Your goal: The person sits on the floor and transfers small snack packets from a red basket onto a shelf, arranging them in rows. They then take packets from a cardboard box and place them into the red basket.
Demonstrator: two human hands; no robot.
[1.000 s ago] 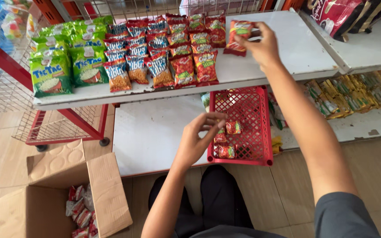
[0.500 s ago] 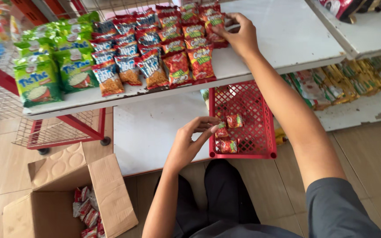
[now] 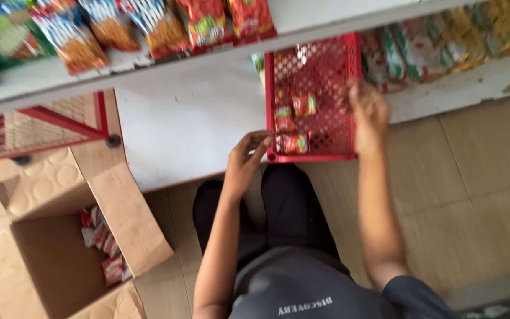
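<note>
Both arms reach fwd; left hand (image 3: 244,158) fingers curled loosely, right hand (image 3: 368,112) fingers bent, palm down.

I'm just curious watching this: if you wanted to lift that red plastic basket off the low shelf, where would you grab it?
Probably by its two long side rims, one hand each, coming from above. The red basket lies flat and open-topped, its near end toward the person; the right hand is already at the right rim and the left hand near the front left corner. A two-sided grip should keep the few snack packets level.
</note>
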